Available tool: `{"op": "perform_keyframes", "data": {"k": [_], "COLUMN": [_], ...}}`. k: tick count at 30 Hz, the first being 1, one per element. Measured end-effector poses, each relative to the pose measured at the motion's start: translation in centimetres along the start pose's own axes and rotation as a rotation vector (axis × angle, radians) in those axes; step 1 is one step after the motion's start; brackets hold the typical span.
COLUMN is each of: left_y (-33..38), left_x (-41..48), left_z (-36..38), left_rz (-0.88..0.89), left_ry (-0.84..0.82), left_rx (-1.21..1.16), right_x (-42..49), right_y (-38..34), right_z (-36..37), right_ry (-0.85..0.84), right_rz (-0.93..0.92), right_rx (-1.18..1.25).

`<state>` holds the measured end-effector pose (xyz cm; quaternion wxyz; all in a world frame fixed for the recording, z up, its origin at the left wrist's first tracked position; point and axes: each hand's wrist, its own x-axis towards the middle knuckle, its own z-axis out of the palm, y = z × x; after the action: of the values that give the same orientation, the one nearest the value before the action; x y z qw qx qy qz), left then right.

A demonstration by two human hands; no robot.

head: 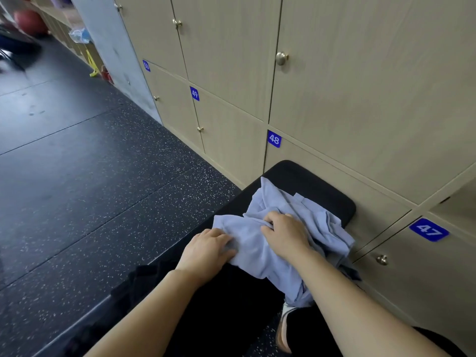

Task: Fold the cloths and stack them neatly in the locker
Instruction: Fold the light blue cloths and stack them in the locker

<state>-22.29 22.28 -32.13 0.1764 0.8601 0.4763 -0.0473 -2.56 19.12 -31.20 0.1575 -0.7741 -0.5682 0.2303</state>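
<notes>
A crumpled light blue cloth lies on a black padded bench in front of the wooden lockers. My left hand rests on the cloth's near left edge with its fingers curled over the fabric. My right hand lies on the middle of the cloth and pinches a fold under its fingertips. Part of the cloth hangs off the bench's right side. A dark garment lies on the bench under my left forearm. The locker doors in view are all closed.
Numbered lockers 47, 48 and 49 line the wall on the right, with round knobs. Dark speckled rubber floor stretches to the left. A shoe shows below the bench. Yellow and red items stand far back.
</notes>
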Motion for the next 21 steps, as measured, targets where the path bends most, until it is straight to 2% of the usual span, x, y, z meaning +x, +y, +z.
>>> {"op": "perform_keyframes", "data": {"k": [5,7,11,16,21], "left_y": [0.4,0.7,1.5,3.2,5.2], "left_x": [-0.1,-0.3,-0.6,-0.1,1.1], "left_z": [-0.5,-0.7,-0.9,-0.3,0.9], "left_rz": [0.021,0.035,0.055,0.053,0.003], "left_ry": [0.062,0.092,0.103,0.079,0.026], "left_rx": [0.008,0.026,0.017,0.018,0.055], "right_x": [-1.0,-1.4,-1.8,-2.1,-1.5], "right_y": [0.6,0.9,2.3,3.7,4.8], "right_z": [-1.2,-1.9,-2.7,-2.8,-2.5], "right_ry": [0.034,0.087,0.150,0.162,0.176], "right_rz": [0.095,0.123,0.178,0.087,0.095], "right_rx": [0.267,0.277,0.091,-0.228,-0.215]}}
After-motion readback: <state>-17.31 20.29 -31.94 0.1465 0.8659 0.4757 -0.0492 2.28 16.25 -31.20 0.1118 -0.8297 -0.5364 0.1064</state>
